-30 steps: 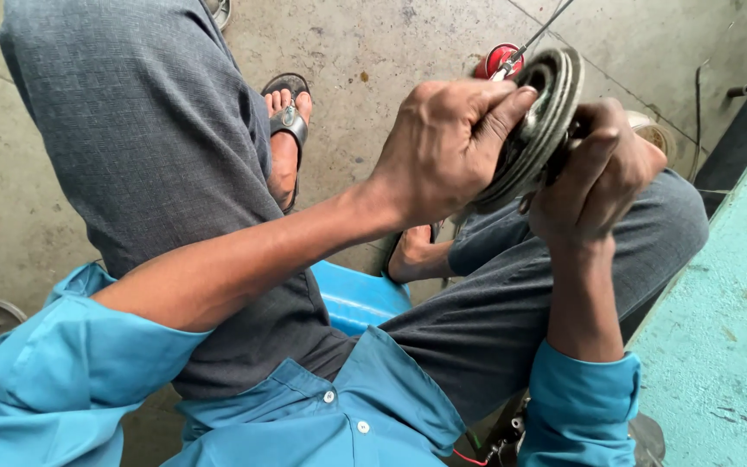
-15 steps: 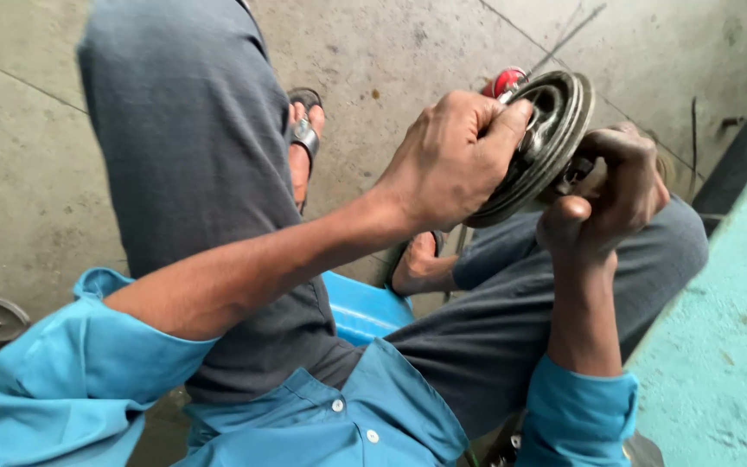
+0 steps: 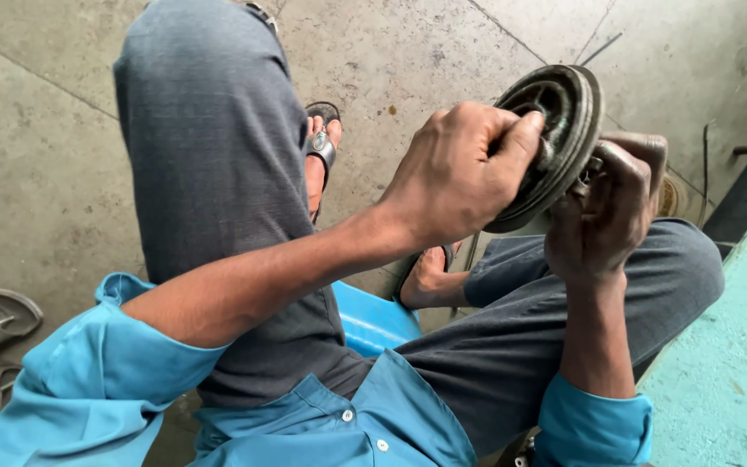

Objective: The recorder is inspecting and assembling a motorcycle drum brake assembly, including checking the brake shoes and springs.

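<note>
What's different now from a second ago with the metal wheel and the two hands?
The red-tipped tool behind the round metal wheel no longer shows, and the view has swung so the wheel sits nearer the top edge. The rest is as it was: the left hand grips the wheel's face, the right hand holds its back, and the person sits on the blue stool.

Open concrete floor (image 3: 408, 60) above and left of the raised knee (image 3: 209, 130). To the right, the teal slab (image 3: 728, 363) crowds the other leg (image 3: 564, 320). Between the legs only a narrow gap, taken up by the blue seat (image 3: 373, 316) and what looks like a foot (image 3: 425, 277).
</note>
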